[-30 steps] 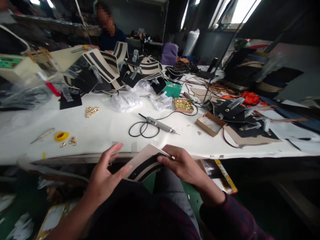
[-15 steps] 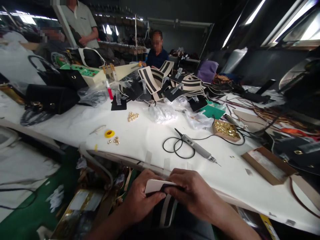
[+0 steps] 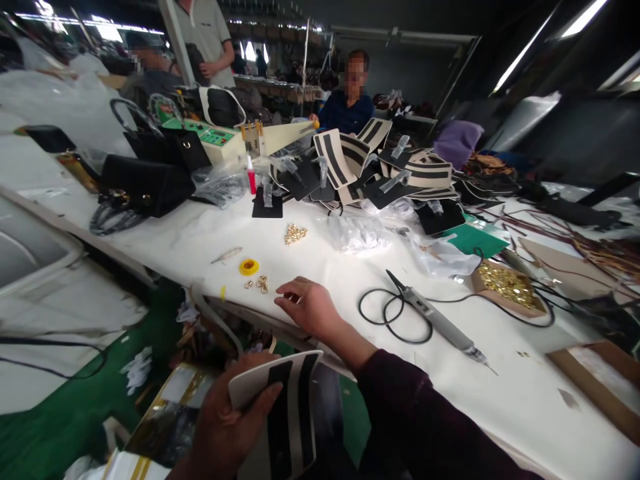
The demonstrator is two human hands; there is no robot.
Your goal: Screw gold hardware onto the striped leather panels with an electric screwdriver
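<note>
My left hand (image 3: 233, 413) grips a striped black-and-cream panel (image 3: 300, 407) below the table's front edge, thumb on its face. Over the table edge is my right hand (image 3: 307, 303), fingers apart and a little curled, with nothing seen in them. Just left of its fingertips lie a few small gold rings (image 3: 262, 284). A yellow tape roll (image 3: 249, 267) is beside them, and a pile of gold hardware (image 3: 295, 234) sits farther back. To the right rests a grey pen-like tool (image 3: 440, 323) with a looped black cable.
Striped panels (image 3: 335, 160) and plastic wrap are heaped at the back. Black bags (image 3: 145, 183) and a green-topped machine (image 3: 215, 137) stand back left. A box of gold pieces (image 3: 507, 285) and a cardboard box (image 3: 595, 380) are on the right. People are beyond the table.
My right hand has let go of the panel and reached forward to the small gold rings. My left hand keeps the panel, now lower and to the left. The view has shifted left.
</note>
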